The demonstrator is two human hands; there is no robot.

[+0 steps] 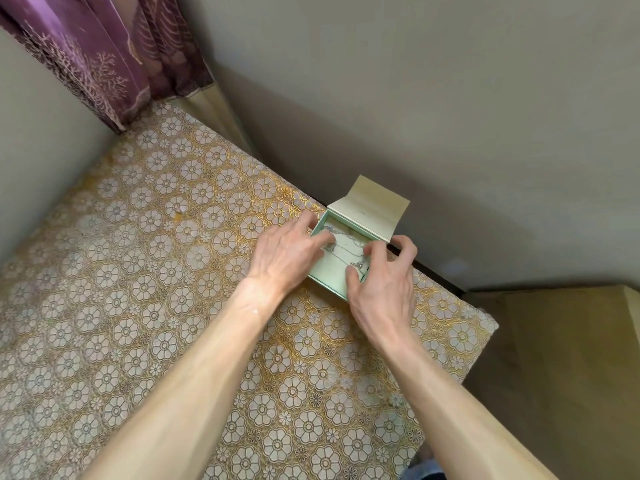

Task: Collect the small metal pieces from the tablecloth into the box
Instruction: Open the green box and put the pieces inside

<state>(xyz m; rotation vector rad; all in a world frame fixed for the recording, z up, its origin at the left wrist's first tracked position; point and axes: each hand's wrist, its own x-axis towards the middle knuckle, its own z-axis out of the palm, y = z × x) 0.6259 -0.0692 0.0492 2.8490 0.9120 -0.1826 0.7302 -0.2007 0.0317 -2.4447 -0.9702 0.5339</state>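
Observation:
A small pale green box (329, 278) stands open near the table's far edge, its cream lid (369, 209) tipped back against the wall. Thin silver chain pieces (346, 239) lie on the light pad inside it. My left hand (291, 252) rests over the box's left side, its fingers reaching in onto the pad and touching the chain. My right hand (384, 278) hovers over the box's right corner, thumb and forefinger pinching a small metal piece (360, 263) just above the pad. The flowered gold tablecloth (173, 271) around the box shows no loose metal pieces.
A grey wall runs right behind the box. A purple patterned curtain (104, 57) hangs at the far left corner. The table's right edge drops off beside my right forearm, with a beige surface (554, 358) below it.

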